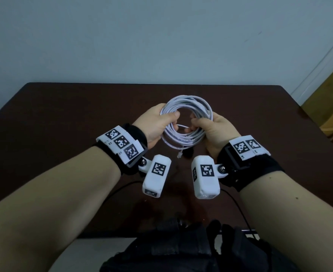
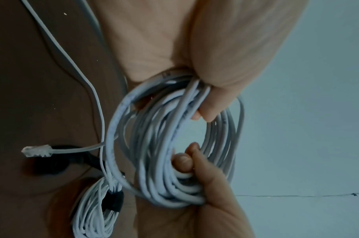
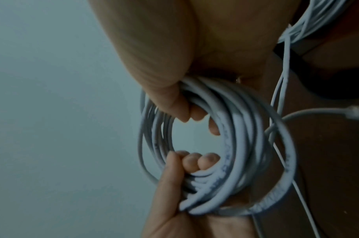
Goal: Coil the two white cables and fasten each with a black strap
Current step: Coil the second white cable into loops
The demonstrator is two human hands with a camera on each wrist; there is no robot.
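Biggest first: a dark brown table (image 1: 63, 114), wide, with a pale wall (image 1: 161, 36) behind.

Above the table, up in the air: the coiled white cable (image 1: 189, 103), wound into a round ring of many loops. Held right between the two hands. Ring tipped up, with its hole facing back toward the person.

Left hand (image 1: 154, 124) on the left side of the ring, fingers and thumb curled tight round the loops. Right hand (image 1: 214, 130) on the right side, curled round the loops the same way. Both gripping, neither one loose.

In the left wrist view, low down on the table: a second white coil (image 2: 93, 214), with a black strap (image 2: 114, 201) wrapped round it. So probably one cable finished, and this one wound but not yet tied.

Hanging off the near side of the held ring: the cable end with its clear plug (image 1: 179, 155).

Just beside the plug, on the table: a small dark thing (image 1: 187, 153), maybe the other black strap, but too dim to be sure. Right under the ring, between the two wrists, close to both hands. Hard to tell which hand is nearer.

Next, most likely: letting go with one hand to pick it up, with the other hand squeezing hard to stop the loops springing apart.

No box, bowl or tray seen.
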